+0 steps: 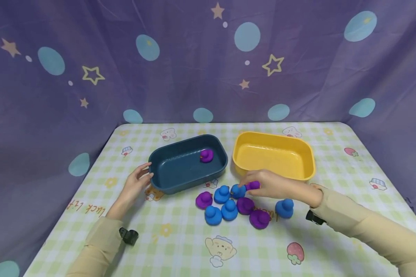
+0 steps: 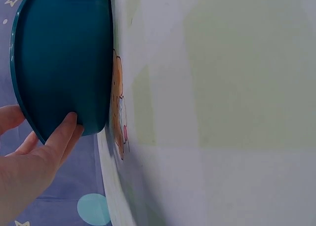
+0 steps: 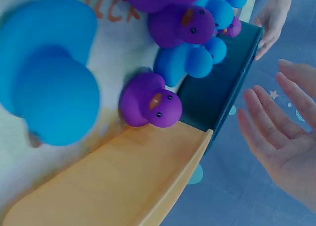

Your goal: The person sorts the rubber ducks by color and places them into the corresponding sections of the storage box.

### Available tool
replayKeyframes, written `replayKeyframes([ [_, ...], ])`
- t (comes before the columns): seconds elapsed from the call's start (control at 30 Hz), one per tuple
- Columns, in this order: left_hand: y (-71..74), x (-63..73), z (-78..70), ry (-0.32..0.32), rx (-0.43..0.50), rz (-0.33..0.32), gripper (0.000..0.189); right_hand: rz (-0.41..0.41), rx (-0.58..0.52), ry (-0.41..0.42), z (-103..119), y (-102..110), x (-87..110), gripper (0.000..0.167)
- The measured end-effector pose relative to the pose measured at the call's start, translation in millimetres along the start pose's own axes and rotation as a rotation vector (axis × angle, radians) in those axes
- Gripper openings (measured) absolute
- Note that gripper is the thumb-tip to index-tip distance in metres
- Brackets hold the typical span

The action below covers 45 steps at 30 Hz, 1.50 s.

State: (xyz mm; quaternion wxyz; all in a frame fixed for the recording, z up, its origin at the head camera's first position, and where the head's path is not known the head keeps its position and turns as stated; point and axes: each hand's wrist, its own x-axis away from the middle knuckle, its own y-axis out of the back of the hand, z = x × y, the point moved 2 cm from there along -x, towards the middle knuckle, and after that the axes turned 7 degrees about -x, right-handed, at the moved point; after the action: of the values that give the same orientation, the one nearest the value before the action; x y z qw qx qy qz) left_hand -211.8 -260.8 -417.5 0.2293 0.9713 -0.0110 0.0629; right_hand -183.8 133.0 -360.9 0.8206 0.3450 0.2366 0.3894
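My left hand point(image 1: 136, 182) is at the left end of a dark teal basin point(image 1: 190, 184), its fingers extended and touching the end wall. In the left wrist view, fingertips point(image 2: 69, 122) lie against the basin's outer side near the rim. My right hand point(image 1: 267, 182) hovers over the duck group, just in front of the yellow basin point(image 1: 274, 136). Beside its fingers are a purple rubber duck point(image 1: 253, 185), partly covered, and a blue rubber duck point(image 1: 238, 191). The right wrist view shows that hand point(image 3: 284, 152) with fingers spread and nothing between them, apart from the purple duck point(image 3: 150, 100).
One purple duck point(image 1: 206, 155) sits inside the teal basin. Several blue and purple ducks cluster in front of the basins, among them a purple one point(image 1: 260, 219). A lone blue duck point(image 1: 285, 208) stands to the right, below the right forearm. A checked cloth point(image 1: 180, 250) covers the table.
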Motion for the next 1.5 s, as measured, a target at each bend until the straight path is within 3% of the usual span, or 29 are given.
replayKeyframes([
  [0.2,-0.2,-0.1,0.6,-0.002,0.005,0.000,0.052,0.057,0.016,-0.045,-1.7,-5.2,12.0,0.021],
  [0.4,-0.4,-0.2,0.5,-0.001,0.004,-0.002,0.052,0.123,-0.071,-0.101,-7.2,-11.8,21.8,0.021],
  [0.77,-0.2,0.1,0.3,-0.001,0.012,-0.004,0.052,0.219,-0.066,-0.108,-12.1,-17.8,34.0,0.021],
  [1.17,0.0,1.0,3.1,-0.025,-0.003,-0.006,0.054,0.261,-0.124,-0.116,-11.3,-24.6,39.8,0.023],
  [1.4,-1.0,-1.0,5.4,-0.009,0.008,-0.041,0.053,0.252,-0.157,-0.110,-13.7,-29.0,41.6,0.025],
  [1.5,-0.9,-3.8,10.0,-0.031,0.006,-0.028,0.054,0.245,-0.154,-0.112,-14.6,-31.2,42.6,0.026],
])
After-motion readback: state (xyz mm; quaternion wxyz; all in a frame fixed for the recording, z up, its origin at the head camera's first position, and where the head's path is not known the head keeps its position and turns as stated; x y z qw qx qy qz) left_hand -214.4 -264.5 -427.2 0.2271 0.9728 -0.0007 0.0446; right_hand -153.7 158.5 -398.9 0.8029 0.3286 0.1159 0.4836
